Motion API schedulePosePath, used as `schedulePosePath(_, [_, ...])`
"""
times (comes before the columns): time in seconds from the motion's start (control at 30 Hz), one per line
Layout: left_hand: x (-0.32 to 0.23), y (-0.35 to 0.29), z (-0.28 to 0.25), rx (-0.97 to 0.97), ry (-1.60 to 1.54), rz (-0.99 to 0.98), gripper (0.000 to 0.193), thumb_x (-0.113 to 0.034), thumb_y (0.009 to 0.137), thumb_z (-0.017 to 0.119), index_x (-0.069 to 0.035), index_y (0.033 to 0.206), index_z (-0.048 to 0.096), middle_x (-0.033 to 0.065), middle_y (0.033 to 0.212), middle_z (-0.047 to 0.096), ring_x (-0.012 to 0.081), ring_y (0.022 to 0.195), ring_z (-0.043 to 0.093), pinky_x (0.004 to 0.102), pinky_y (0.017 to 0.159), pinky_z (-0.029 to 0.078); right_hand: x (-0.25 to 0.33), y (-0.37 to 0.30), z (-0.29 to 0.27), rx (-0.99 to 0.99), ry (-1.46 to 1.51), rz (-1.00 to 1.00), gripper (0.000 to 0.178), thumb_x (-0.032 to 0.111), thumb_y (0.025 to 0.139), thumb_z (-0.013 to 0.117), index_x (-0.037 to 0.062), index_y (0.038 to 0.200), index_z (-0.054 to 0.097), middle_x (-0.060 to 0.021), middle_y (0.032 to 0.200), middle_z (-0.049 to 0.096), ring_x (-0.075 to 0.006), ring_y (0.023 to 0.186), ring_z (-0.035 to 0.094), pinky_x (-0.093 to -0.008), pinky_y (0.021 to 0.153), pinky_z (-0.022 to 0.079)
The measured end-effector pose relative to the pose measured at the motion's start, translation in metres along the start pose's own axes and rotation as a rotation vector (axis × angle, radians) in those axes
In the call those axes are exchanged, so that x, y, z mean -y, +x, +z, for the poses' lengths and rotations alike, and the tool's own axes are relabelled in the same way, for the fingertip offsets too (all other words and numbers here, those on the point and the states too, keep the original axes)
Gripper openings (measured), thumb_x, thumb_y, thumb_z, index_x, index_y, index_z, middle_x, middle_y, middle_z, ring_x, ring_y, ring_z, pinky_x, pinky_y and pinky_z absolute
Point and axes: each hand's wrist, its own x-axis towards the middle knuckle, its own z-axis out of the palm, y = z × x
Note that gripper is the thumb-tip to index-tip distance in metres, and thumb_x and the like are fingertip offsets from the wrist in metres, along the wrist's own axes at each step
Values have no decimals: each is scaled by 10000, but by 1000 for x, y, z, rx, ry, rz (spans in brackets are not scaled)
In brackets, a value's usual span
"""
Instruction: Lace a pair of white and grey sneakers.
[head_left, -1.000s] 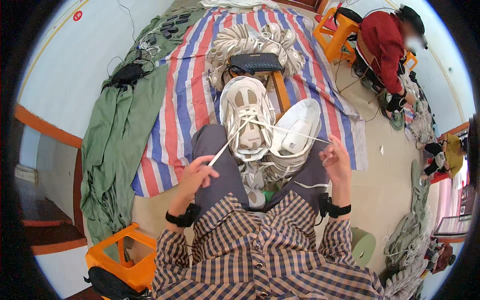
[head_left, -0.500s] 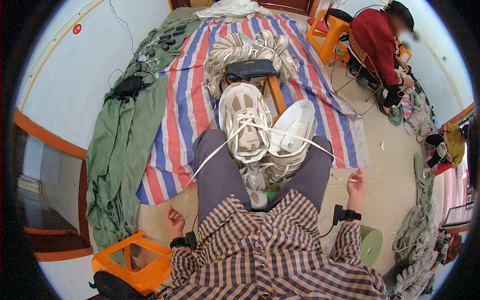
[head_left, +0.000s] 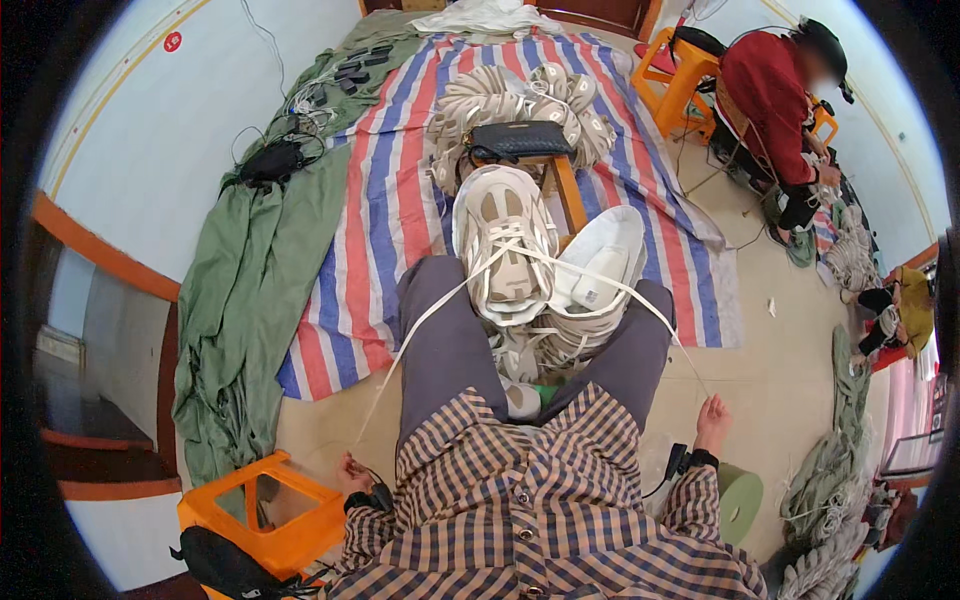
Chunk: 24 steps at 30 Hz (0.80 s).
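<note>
A beige and tan sneaker (head_left: 511,275) rests at my knees, its crossed laces running out to both sides. My left hand (head_left: 352,472) is closed on one end of the white shoelace (head_left: 418,330), low beside my left hip. Out past my right thigh, my right hand (head_left: 714,422) pinches the lace's other end. Both strands stretch from the shoe, slightly curved. A second pale shoe (head_left: 610,262) leans between my knees on the right, its white inside showing. Below these two, more shoes (head_left: 517,355) are partly hidden between my legs.
A heap of similar shoes (head_left: 480,98) and a dark woven pouch (head_left: 520,139) lie ahead, near a wooden frame (head_left: 570,195). An orange stool (head_left: 310,485) stands at my left, a green roll (head_left: 738,500) at my right. A person in red (head_left: 765,90) sits at the far right.
Both hands have moved lower and back toward my body, pulling the lace ends with them. The view has shifted slightly, and the shoes stay at my knees.
</note>
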Motion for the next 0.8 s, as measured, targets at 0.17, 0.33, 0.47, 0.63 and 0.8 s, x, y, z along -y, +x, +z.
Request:
schedulePosePath(0.17, [-40,32,-45,711,769,-88,89,-46,851,490,-10,874,567,105,975,617,158,679,524,258,598,458,1,-7,-9,32,-7,40,454,2,848,414,-76,1284,314,-153,1338,391,-232,1143,510,-423,967,453])
schedulePosePath(0.33, [-28,39,-58,430,342,-181,35,-55,870,466,-35,853,489,111,1024,587,174,687,495,281,605,452,4,-9,7,35,-76,34,431,85,905,461,-45,1302,357,-117,1296,449,-213,1131,511,-389,951,458])
schedulePosePath(0.47, [-1,26,-41,77,240,109,110,-123,925,479,-23,961,510,17,818,551,112,650,475,231,582,412,0,-17,26,235,-235,97,340,205,942,515,25,1230,501,-63,1139,575,-135,966,550,-300,814,478])
schedulePosePath(0.63, [12,-48,107,185,573,224,279,-213,941,512,-34,1152,550,-19,763,507,74,667,490,195,576,402,10,-65,131,616,-517,-48,331,208,941,519,39,1225,521,-43,986,630,-113,765,553,-255,701,447])
schedulePosePath(0.8, [9,-118,250,345,956,522,233,-207,918,554,-35,1057,630,-7,817,574,83,698,539,194,604,428,7,-205,264,1044,-471,80,318,160,942,500,8,1222,504,-126,1135,608,-189,983,600,-339,849,485])
